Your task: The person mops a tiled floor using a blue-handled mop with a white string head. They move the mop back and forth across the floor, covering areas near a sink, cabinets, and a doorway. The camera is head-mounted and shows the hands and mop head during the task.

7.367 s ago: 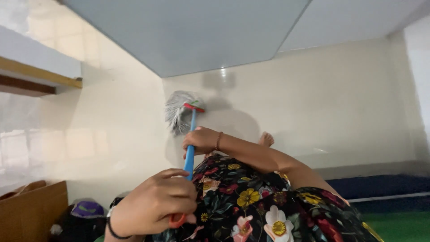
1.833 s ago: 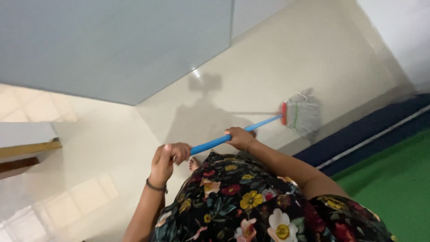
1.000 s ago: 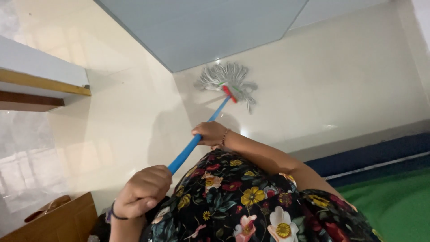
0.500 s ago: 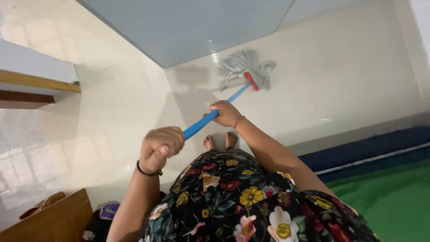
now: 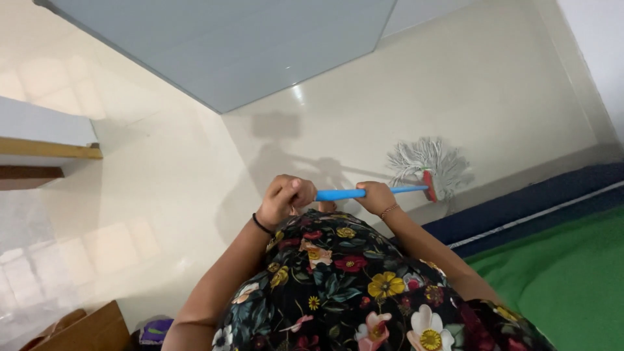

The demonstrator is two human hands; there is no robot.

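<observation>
Now the mop (image 5: 416, 179) is gripped by both hands: left hand (image 5: 284, 197) clamped at the handle's end, right hand (image 5: 376, 197) nearer the head. Handle runs roughly level rightward; the head is spread on the floor (image 5: 195, 169) beside the green mat (image 5: 565, 273).

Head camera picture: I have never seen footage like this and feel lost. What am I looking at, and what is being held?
The camera sits on a person's head and looks straight down, so you see their flowered dress and arms from above. Both hands close around a blue mop handle: the left hand at its end, the right hand further along. The grey string mop head lies on the glossy cream floor, close to a dark blue mat edge beside a green mat.
</observation>
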